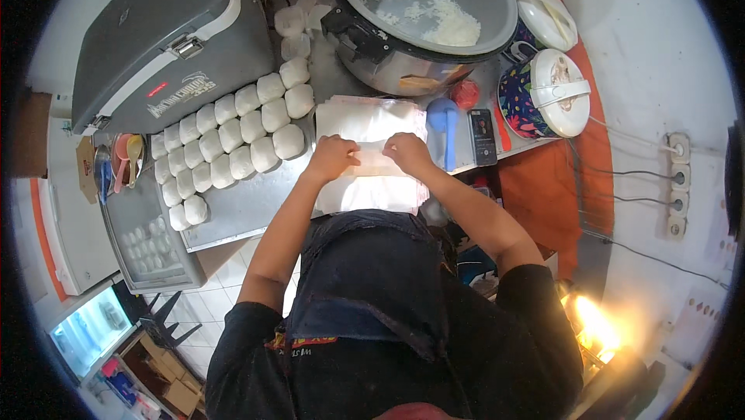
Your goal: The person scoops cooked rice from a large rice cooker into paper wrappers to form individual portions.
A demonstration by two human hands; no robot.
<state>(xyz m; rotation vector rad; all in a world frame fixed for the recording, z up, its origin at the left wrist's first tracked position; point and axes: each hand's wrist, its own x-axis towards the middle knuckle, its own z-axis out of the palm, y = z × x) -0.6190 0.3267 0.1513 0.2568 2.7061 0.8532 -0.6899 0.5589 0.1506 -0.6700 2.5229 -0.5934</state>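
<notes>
In front of me lies a stack of white wrapping paper sheets (372, 120), its edges uneven and pinkish. A folded piece of wrapping paper (371, 158) rests on the middle of the stack. My left hand (334, 158) pinches the left end of this fold between thumb and fingers. At its right end my right hand (408, 154) grips the paper in the same way. Whether the fold has anything inside is hidden. To the left, white rounded packets (250, 126) stand in slanting rows on the metal tabletop (262, 196).
A large rice cooker (422, 18) with some white rice stands behind the stack. Right of the paper are a blue scoop (445, 123), a phone (482, 136), a red round object (464, 94) and a floral rice cooker (544, 94). A grey cooler box (180, 41) stands back left.
</notes>
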